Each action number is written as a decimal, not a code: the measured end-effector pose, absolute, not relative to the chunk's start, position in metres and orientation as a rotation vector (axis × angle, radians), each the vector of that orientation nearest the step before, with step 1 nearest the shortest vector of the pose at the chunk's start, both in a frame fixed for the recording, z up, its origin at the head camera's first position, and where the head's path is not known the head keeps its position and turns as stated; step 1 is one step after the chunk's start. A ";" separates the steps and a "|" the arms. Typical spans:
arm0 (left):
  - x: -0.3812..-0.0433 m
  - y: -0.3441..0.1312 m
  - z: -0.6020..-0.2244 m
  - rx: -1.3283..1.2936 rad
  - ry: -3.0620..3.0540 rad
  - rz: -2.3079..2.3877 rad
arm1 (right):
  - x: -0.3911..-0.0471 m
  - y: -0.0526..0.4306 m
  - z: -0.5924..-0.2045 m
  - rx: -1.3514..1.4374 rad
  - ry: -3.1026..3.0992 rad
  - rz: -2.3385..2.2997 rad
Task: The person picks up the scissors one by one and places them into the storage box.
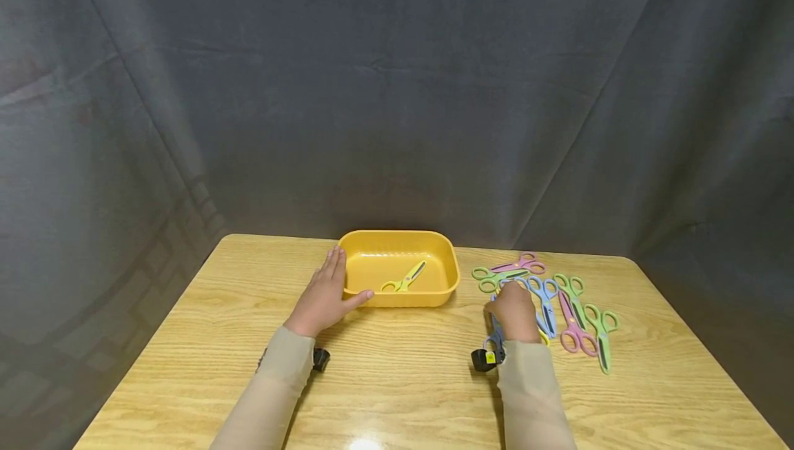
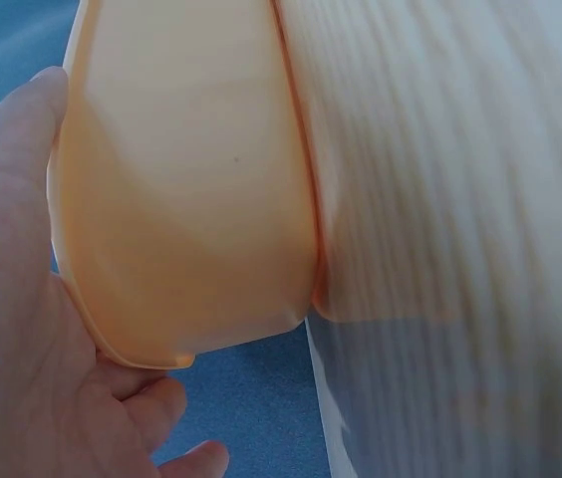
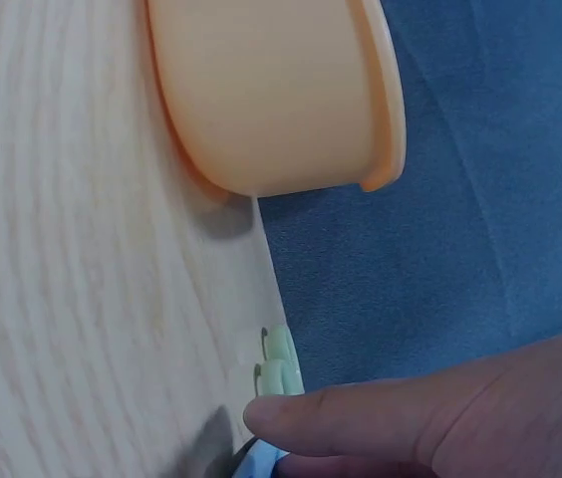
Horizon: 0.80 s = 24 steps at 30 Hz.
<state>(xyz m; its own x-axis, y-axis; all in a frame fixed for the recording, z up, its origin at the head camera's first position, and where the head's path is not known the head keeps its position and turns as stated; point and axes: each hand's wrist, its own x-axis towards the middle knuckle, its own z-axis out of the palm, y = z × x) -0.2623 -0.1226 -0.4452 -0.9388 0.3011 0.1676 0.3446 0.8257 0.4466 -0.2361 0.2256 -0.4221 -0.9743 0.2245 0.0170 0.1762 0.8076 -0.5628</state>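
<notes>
My left hand [image 1: 325,295] rests against the left end of a yellow plastic bin [image 1: 449,295], its fingers along the side and its thumb over the front rim. One pair of yellow scissors [image 1: 406,279] lies inside the bin. At the scissors pile to the right, my right hand [image 1: 513,309] pinches a pair of blue scissors [image 3: 254,462] between thumb and fingers. Most of that pair is hidden by the hand. Green scissors [image 3: 279,373] lie just beyond the thumb in the right wrist view.
Around the right hand lie more blue scissors [image 1: 548,312], pink scissors [image 1: 573,329], green scissors [image 1: 602,340] and another pink pair [image 1: 517,264]. The wooden table [image 1: 397,381] ends close behind the bin. A dark cloth [image 1: 384,105] hangs behind and at both sides.
</notes>
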 end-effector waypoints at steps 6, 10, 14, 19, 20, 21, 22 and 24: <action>-0.261 -0.123 -0.444 -0.514 -2.927 -0.744 | -0.238 0.225 -0.426 -0.350 -2.885 0.880; -0.261 -0.123 -0.442 -0.510 -2.927 -0.732 | -0.240 0.226 -0.429 -0.339 -2.871 0.848; -0.260 -0.122 -0.440 -0.504 -2.921 -0.704 | -0.241 0.225 -0.429 -0.335 -2.870 0.850; -0.260 -0.122 -0.441 -0.511 -2.908 -0.640 | -0.241 0.223 -0.430 -0.350 -2.882 0.888; -0.260 -0.121 -0.441 -0.507 -2.913 -0.617 | -0.241 0.223 -0.430 -0.354 -2.887 0.892; -0.260 -0.121 -0.442 -0.508 -2.913 -0.599 | -0.241 0.223 -0.431 -0.350 -2.888 0.893; -0.260 -0.121 -0.442 -0.508 -2.913 -0.577 | -0.241 0.223 -0.432 -0.350 -2.892 0.899; -0.259 -0.121 -0.442 -0.503 -2.915 -0.542 | -0.242 0.224 -0.432 -0.349 -2.896 0.907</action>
